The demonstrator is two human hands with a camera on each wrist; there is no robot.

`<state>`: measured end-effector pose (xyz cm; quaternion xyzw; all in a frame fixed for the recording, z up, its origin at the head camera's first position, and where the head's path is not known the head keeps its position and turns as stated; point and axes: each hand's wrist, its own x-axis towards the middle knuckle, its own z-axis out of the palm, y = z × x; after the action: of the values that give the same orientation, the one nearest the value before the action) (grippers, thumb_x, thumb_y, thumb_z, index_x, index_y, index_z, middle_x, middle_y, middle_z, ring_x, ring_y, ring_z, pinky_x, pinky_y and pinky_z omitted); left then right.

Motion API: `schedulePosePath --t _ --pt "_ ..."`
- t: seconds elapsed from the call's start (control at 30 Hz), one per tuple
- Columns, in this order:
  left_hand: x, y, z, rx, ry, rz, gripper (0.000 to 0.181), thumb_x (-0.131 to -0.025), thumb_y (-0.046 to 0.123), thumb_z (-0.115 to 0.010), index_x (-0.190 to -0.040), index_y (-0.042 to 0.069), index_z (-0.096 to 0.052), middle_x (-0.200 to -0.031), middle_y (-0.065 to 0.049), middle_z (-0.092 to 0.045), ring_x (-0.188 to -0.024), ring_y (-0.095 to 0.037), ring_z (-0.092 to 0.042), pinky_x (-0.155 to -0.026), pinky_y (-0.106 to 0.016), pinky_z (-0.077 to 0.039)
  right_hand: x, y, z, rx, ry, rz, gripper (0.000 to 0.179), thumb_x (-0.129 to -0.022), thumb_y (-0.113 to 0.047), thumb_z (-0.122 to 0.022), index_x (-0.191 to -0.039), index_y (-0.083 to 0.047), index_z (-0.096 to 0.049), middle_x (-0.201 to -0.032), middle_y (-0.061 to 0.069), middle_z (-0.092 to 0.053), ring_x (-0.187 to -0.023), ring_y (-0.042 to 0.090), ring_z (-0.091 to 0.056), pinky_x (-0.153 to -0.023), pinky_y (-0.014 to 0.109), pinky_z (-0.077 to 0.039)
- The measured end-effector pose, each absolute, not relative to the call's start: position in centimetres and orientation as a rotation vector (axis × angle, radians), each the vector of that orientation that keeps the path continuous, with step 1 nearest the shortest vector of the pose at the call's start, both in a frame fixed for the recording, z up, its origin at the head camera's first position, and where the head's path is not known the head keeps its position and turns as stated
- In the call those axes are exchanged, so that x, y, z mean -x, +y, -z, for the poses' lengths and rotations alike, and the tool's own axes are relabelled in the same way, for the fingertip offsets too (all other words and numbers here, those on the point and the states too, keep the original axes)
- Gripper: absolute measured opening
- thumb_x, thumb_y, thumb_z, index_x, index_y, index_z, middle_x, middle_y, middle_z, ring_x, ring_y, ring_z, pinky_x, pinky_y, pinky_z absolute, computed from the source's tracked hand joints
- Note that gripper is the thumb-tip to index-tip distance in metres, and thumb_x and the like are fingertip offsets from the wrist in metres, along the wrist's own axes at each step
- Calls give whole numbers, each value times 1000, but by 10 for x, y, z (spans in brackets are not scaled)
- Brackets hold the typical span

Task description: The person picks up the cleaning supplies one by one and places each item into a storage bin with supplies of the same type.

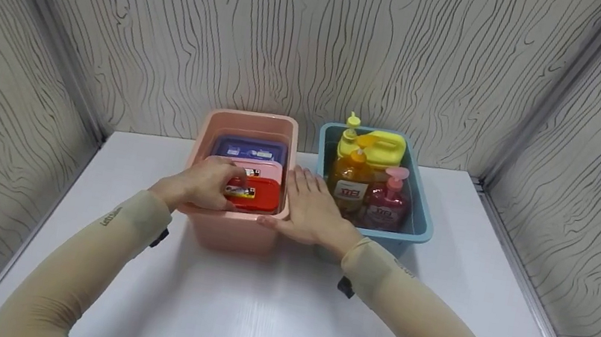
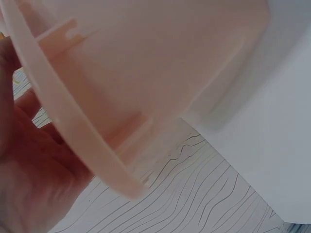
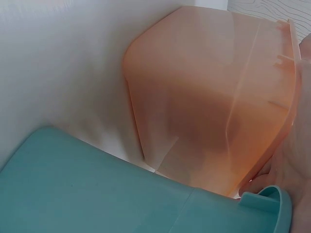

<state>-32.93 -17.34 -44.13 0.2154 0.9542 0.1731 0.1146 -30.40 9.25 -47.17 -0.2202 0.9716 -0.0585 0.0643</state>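
My left hand (image 1: pixel 206 182) reaches over the left front of a pink plastic bin (image 1: pixel 234 234). Its thumb and fingers pinch the left end of a red-lidded food container (image 1: pixel 262 196), the front one in the bin. Behind that stand a container with a pink lid (image 1: pixel 269 171) and a larger one with a blue lid (image 1: pixel 255 147). Fingers straight, my right hand (image 1: pixel 315 210) rests along the bin's right rim, thumb at the front corner. In the right wrist view the same pink bin (image 3: pixel 194 97) shows from outside, its rim beside the palm.
Close on the right stands a blue-green bin (image 1: pixel 421 213). It holds an orange pump bottle (image 1: pixel 353 177), a dark pink pump bottle (image 1: pixel 387 204) and a yellow jug (image 1: pixel 389 150). Both bins sit on a white table (image 1: pixel 251 319) near the wood-patterned back wall (image 1: pixel 274 36).
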Motion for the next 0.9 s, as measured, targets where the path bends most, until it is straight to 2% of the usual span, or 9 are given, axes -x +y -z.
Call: schedulePosePath --t 0.17,0.33,0.6,0.7,0.9 --pt "329 -172 444 -621 2769 -544 61 -89 22 -90 -147 23 -70 -143 -3 -70 -139 -31 -57 -134 -68 -39 303 92 472 659 2938 173 132 -93 -99 -40 -181 -8 -5 -192 15 -7 -180 38 -8 -147 58 -6" --pt "329 -171 444 -560 2729 -579 60 -89 21 -91 -145 24 -70 -142 -1 -70 -133 -28 -60 -133 -64 -43 303 92 472 664 2940 173 131 -93 -99 -39 -181 -7 -6 -192 16 -8 -180 38 -8 -147 58 -6" --pt "335 -171 432 -529 2737 -708 47 -97 30 -87 -141 19 -74 -147 -7 -72 -133 -33 -64 -127 -66 -50 304 93 472 663 2941 189 133 -92 -100 -39 -181 -8 -5 -192 14 -7 -180 37 -7 -147 57 -6" --pt "336 -171 431 -541 2753 -712 46 -98 31 -85 -140 18 -75 -147 -7 -73 -132 -33 -65 -128 -66 -49 304 93 473 660 2935 194 133 -92 -99 -40 -181 -8 -5 -192 15 -7 -180 38 -7 -147 57 -5" --pt "335 -170 434 -521 2736 -729 41 -101 33 -82 -139 21 -74 -148 -2 -73 -134 -28 -66 -131 -63 -47 305 93 474 656 2934 198 132 -92 -99 -42 -181 -8 -5 -192 14 -7 -180 37 -7 -147 57 -6"
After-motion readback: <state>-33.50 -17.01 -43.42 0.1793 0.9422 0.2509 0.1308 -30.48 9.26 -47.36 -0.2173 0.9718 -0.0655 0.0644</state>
